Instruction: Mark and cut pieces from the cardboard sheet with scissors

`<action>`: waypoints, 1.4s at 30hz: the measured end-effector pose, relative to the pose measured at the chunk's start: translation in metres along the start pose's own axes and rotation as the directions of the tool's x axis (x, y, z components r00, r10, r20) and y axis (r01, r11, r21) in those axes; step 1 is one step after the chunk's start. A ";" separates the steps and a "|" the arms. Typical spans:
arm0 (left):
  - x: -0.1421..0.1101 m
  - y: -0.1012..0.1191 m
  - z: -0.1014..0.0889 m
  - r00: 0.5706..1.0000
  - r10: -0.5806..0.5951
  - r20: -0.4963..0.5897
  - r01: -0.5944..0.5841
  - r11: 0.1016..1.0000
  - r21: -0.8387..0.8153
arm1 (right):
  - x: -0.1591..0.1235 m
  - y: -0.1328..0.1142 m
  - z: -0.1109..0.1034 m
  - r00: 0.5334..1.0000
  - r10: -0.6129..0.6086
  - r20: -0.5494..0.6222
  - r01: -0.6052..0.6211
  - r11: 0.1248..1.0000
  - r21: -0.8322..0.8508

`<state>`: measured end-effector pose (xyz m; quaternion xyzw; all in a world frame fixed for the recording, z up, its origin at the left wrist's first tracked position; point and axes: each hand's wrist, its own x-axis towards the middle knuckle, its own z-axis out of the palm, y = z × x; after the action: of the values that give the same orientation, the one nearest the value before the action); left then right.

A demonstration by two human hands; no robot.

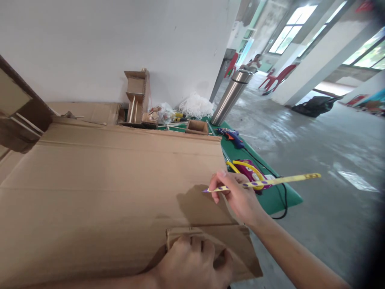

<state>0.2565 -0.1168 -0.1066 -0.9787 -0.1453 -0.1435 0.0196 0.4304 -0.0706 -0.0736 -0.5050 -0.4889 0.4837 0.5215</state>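
A long yellow pencil [282,180] with purple dots is pinched in my right hand [237,196]. Its purple tip points left, over a large brown cardboard sheet [114,176]; whether it touches the sheet I cannot tell. My left hand [192,263] is closed at the near right of the sheet, its curled fingers on a smaller cardboard piece [240,249] whose top edge runs across the sheet. Part of that piece is hidden under the hand. My right hand's shadow falls on the sheet beside the pencil tip.
Along the white wall stand a cardboard shelf model [136,100], white shredded strands [196,106], a small cardboard box [197,127] and a steel flask [231,98]. A blue glue gun [233,138] and yellow-handled tool [249,166] lie on the green tabletop [285,196]. A person [255,62] sits far back.
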 end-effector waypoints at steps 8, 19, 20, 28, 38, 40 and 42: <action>0.005 0.000 -0.005 1.000 0.010 -0.005 -0.010 0.999 0.035 | -0.021 -0.009 0.046 0.955 0.184 0.233 -0.125 0.961 -0.246; 0.007 -0.003 -0.007 0.993 0.026 0.112 -0.014 0.994 -0.104 | -0.020 0.002 0.065 0.961 0.040 0.275 0.105 0.864 -0.492; 0.007 -0.003 -0.008 0.991 0.035 0.129 -0.019 0.992 -0.121 | -0.020 0.002 0.065 0.959 0.049 0.278 0.100 0.863 -0.496; 0.007 -0.004 -0.011 0.973 0.049 0.226 -0.014 0.988 -0.155 | -0.020 -0.001 0.064 0.941 0.082 0.327 0.105 0.850 -0.515; 0.005 -0.003 -0.006 0.991 0.046 0.126 -0.031 0.993 -0.116 | -0.022 0.000 0.059 0.948 0.062 0.313 0.116 0.847 -0.519; 0.004 -0.003 -0.005 0.991 0.049 0.124 -0.035 0.993 -0.109 | -0.022 0.000 0.058 0.945 0.053 0.324 0.132 0.843 -0.522; 0.005 -0.003 -0.006 0.991 0.051 0.122 -0.040 0.995 -0.091 | -0.022 0.000 0.055 0.947 0.044 0.317 0.140 0.832 -0.537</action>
<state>0.2583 -0.1128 -0.0990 -0.9887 -0.1173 -0.0884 -0.0296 0.3744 -0.0898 -0.0735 -0.5372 -0.6973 0.3829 0.2804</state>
